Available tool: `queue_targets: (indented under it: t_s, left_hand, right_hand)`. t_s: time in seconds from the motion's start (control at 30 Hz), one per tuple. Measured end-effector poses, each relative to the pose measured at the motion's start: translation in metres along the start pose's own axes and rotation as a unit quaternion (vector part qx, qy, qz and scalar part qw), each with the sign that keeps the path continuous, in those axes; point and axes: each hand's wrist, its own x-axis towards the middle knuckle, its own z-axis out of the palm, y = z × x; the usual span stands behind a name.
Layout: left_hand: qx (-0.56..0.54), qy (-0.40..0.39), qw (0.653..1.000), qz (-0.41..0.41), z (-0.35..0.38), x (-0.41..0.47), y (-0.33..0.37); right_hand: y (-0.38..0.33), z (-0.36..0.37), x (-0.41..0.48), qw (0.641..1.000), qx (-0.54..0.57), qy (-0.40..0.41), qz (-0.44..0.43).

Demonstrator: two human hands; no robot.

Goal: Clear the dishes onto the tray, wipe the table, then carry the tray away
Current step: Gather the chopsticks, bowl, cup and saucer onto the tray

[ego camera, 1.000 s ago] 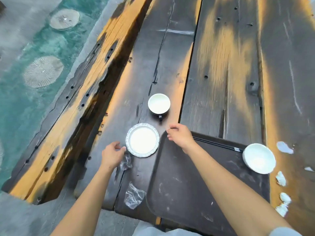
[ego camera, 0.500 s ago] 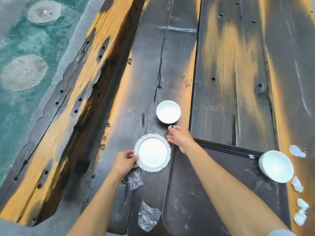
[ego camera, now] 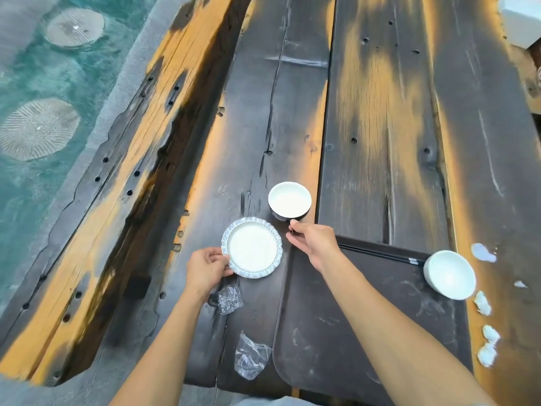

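**Head view: each hand on a dish, left of the tray.**

The left hand (ego camera: 206, 268) grips the near-left rim of the plate (ego camera: 251, 252), thumb on top; the plate sits between the two hands, just left of the tray (ego camera: 366, 323). The right hand (ego camera: 314, 243) curls thumb and forefinger at the near side of the cup (ego camera: 289, 200) and seems to pinch its dark handle, though that spot is small and shadowed. The cup stands on the table (ego camera: 380, 142) just beyond this hand, off the tray. The tray lies under the right forearm, with a bowl (ego camera: 449, 273) well right of the hand and chopsticks (ego camera: 380, 253) along the tray's far edge. Two wrappers (ego camera: 229, 294) lie between the forearms.
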Motion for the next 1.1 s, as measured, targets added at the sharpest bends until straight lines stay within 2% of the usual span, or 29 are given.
queue_targets:
  t_s: [0.3, 0.6, 0.83, 1.1]
  left_hand:
    - [-0.051, -0.020, 0.998, 0.036, 0.038, -0.062, 0.007]
    - [-0.128, -0.015, 0.992, -0.012, 0.117, -0.096, -0.020]
    - [-0.088, 0.034, 0.996, -0.007, 0.149, -0.090, -0.041]
    - [-0.111, 0.049, 0.992, -0.026, 0.161, -0.085, -0.053]
  right_hand:
    - [0.008, -0.075, -0.069, 0.997, 0.053, 0.005, -0.049]
    - [0.030, -0.134, -0.090, 0.994, 0.056, 0.059, -0.074]
    - [0.054, -0.151, -0.084, 0.993, 0.063, 0.068, -0.071]
    - [0.072, -0.146, -0.072, 0.997, 0.050, 0.033, -0.049]
